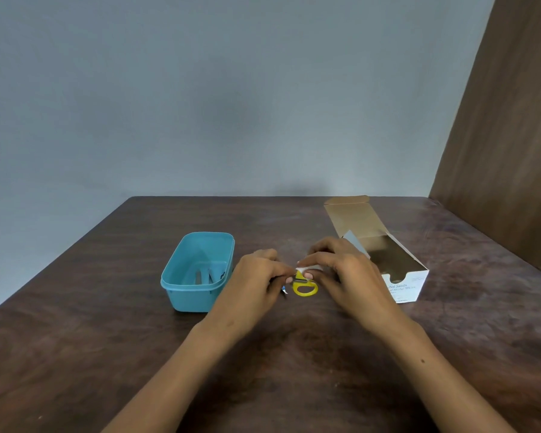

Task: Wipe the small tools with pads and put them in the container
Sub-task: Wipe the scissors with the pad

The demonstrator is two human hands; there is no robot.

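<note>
scissors [305, 287]: yellow loop handle at 6 o'clock, blade end under the fingers toward 12; long axis roughly 12–6, mid-worktop [263, 370].
left hand [256, 278]: fingers pinched on the scissors' dark pivot part.
right hand [345, 270]: fingers pressed on white pad [303, 269] against the blades.
container [197, 271]: teal, at 9 o'clock of hands, small tools inside.
swab box [388, 260]: open, at 3 o'clock.

White swab box [411, 284] front printed "…hol Swabs", a partly legible "Alcohol 70%" line beneath, smaller print unreadable
</note>
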